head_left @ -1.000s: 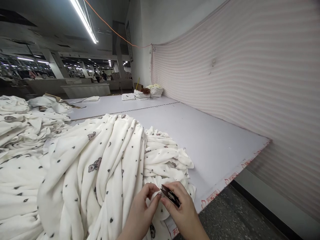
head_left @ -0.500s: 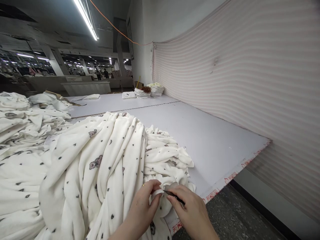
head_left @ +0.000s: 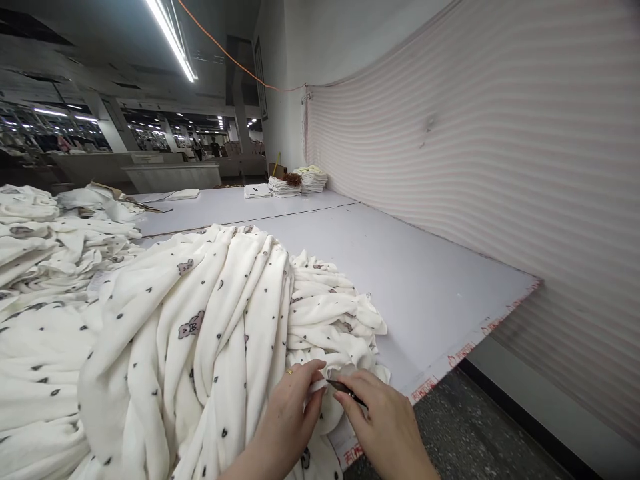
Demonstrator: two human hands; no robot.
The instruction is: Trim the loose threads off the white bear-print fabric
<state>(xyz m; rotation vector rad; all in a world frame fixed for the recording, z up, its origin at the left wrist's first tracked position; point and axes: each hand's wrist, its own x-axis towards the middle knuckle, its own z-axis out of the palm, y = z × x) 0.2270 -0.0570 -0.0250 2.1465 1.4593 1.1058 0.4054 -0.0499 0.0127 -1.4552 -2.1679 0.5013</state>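
My left hand (head_left: pixel 289 412) pinches a white cloth edge (head_left: pixel 317 385), fingers nearly together; my right hand (head_left: pixel 383 415) grips a dark tool (head_left: pixel 350 392) firmly.

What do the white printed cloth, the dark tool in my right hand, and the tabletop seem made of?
White printed cloth: soft, matte fabric, perhaps fleece, from its thick rounded folds.
Dark tool: probably metal, from its slim tip; finish too small to judge.
Tabletop: smooth, pale, possibly plastic or laminate, from its even surface.
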